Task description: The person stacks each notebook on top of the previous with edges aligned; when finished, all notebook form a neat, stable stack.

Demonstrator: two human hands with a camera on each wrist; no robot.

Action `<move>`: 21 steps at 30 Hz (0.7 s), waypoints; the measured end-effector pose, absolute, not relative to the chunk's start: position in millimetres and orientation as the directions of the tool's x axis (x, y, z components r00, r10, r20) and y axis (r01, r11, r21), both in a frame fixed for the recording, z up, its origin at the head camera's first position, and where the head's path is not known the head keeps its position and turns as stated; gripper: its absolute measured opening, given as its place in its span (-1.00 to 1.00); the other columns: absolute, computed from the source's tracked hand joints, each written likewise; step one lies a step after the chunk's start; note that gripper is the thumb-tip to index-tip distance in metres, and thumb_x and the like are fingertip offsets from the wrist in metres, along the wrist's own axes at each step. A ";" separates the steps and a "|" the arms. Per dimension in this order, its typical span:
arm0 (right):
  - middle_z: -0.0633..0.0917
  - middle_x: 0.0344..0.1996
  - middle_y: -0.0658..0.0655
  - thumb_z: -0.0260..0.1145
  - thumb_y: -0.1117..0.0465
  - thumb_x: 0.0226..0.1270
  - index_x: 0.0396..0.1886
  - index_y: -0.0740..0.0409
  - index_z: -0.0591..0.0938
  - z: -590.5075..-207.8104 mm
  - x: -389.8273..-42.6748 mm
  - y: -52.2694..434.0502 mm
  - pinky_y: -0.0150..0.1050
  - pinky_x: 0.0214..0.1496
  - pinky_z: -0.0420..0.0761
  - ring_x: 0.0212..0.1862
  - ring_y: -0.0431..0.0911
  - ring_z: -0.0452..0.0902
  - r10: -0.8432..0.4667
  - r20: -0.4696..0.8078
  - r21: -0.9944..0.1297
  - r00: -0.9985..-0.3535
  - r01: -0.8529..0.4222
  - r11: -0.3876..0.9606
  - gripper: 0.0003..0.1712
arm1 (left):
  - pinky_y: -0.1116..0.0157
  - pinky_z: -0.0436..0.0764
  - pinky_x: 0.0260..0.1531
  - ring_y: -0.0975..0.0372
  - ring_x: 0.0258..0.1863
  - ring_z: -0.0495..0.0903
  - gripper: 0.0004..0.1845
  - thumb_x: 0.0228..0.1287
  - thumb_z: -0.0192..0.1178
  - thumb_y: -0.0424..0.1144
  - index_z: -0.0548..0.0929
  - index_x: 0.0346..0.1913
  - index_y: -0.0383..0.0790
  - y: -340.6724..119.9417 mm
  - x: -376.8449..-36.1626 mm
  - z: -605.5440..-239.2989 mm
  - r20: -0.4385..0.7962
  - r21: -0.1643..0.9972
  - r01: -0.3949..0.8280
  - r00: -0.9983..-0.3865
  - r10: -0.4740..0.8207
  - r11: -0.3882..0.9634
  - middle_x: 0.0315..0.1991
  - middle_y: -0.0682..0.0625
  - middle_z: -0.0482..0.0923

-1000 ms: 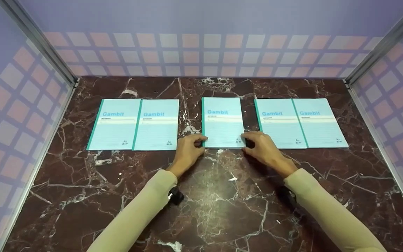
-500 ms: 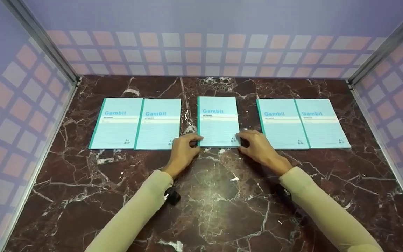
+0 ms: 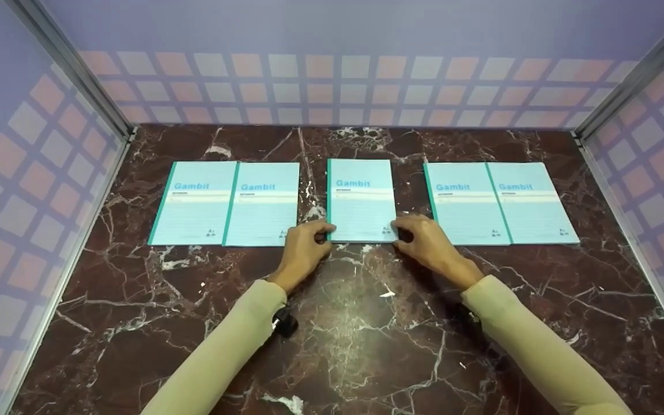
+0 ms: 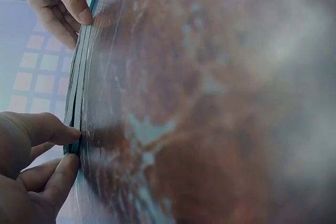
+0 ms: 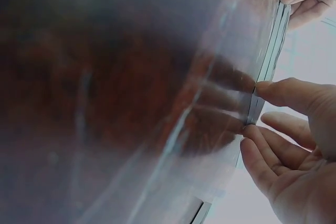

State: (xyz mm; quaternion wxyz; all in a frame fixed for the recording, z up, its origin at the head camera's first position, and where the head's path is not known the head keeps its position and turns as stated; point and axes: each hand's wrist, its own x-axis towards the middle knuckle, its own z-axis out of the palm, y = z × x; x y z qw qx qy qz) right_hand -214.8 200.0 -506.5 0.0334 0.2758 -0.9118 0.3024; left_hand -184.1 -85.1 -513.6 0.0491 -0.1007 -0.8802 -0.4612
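A light blue Gambit notebook (image 3: 359, 202) with a green spine lies flat on the dark marble table (image 3: 361, 357), between two pairs of like notebooks. In both wrist views its near edge (image 4: 80, 72) shows stacked layers, like more than one notebook. The left hand (image 3: 303, 251) pinches the near left corner at the green spine, thumb and fingertips (image 4: 67, 163) right at the edge. Opposite it, the right hand (image 3: 427, 245) grips the near right corner between thumb and fingertips (image 5: 264, 88).
To the left, two notebooks (image 3: 193, 216) lie side by side, overlapping at the green spine. Another such pair (image 3: 531, 216) lies on the right, partly beside the right hand. Patterned panels (image 3: 343, 34) enclose the back and both sides of the table.
Both hands have slid the middle notebook slightly left, away from the right pair. Over the last half second, hands and notebook have barely moved.
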 end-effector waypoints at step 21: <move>0.71 0.15 0.38 0.64 0.31 0.21 0.20 0.42 0.69 -501.6 -217.4 222.3 0.17 0.37 0.55 0.21 0.31 0.63 -0.438 0.210 -0.629 -0.874 -0.464 0.624 -0.42 | -0.04 0.58 0.30 -0.13 0.41 0.49 -0.49 0.29 0.48 -0.40 0.68 0.30 -0.39 -77.2 -189.0 -497.1 0.103 0.858 0.114 -0.993 0.050 0.501 0.40 -0.29 0.53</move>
